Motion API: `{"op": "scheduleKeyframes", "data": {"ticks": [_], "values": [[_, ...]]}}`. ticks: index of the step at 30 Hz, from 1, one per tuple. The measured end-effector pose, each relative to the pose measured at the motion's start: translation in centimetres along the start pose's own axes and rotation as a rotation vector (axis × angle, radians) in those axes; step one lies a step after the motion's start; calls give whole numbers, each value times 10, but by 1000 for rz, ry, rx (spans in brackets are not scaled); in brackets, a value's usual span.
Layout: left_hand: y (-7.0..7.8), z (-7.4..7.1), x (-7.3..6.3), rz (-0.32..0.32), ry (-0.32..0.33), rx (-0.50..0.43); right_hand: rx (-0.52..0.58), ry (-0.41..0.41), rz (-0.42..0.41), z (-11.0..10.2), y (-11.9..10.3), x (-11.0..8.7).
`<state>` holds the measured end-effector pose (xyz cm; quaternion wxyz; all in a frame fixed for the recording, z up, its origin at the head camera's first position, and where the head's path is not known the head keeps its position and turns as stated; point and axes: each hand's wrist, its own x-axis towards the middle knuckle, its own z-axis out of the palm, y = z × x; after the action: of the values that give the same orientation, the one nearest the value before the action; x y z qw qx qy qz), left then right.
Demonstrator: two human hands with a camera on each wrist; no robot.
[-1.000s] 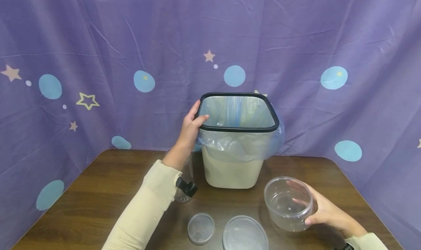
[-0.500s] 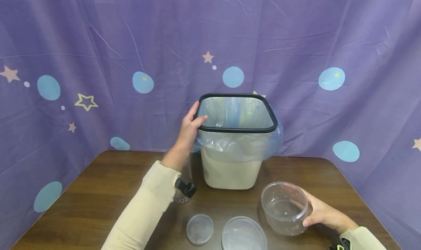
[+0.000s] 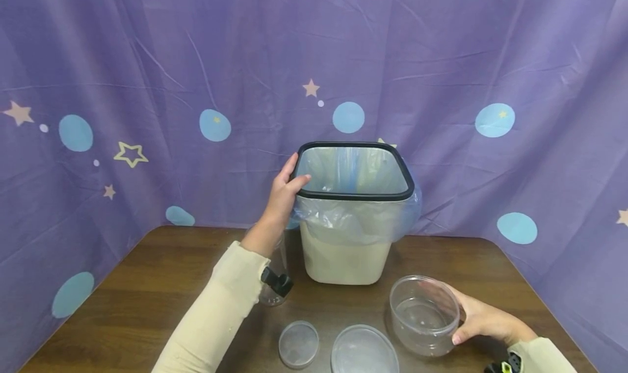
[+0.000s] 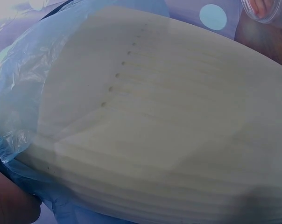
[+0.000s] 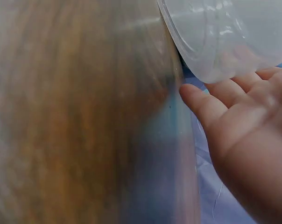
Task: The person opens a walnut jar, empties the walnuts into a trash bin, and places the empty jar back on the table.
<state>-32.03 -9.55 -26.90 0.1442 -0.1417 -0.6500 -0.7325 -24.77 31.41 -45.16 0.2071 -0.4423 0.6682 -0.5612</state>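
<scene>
With the thumb over its black rim [image 3: 353, 197] and the fingers outside, my left hand [image 3: 282, 193] grips the left side of a cream trash bin [image 3: 345, 261]. A bluish clear bag [image 3: 353, 223] lines the bin and folds over its outside. My right hand [image 3: 483, 319] holds a round clear plastic container [image 3: 423, 329] from its right side, thumb on the near wall, fingers seen through the far wall. The container's mouth faces up. In the left wrist view the bin wall [image 4: 169, 121] fills the frame. The right wrist view shows my right palm [image 5: 253, 144] by translucent plastic [image 5: 239, 42].
On the brown table [image 3: 122, 296] a small round lid [image 3: 299, 344] and a larger lid [image 3: 364, 351] lie in front of the bin. A tall clear cup [image 3: 272, 296] stands left of it, partly behind my left forearm. A purple curtain [image 3: 265, 46] hangs behind.
My right hand and the round container have come slightly lower and nearer in the head view, mostly in the first half second. My left hand keeps its hold on the bin rim.
</scene>
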Motion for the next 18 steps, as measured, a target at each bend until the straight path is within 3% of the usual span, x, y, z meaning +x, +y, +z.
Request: {"op": "scheduleKeyframes", "data": {"ticks": [10, 18], "values": [[-1, -1, 1, 5, 7, 19, 20, -42, 3, 0, 1, 1], [-2, 0, 0, 5, 2, 23, -48, -45, -7, 3, 1, 1]]}}
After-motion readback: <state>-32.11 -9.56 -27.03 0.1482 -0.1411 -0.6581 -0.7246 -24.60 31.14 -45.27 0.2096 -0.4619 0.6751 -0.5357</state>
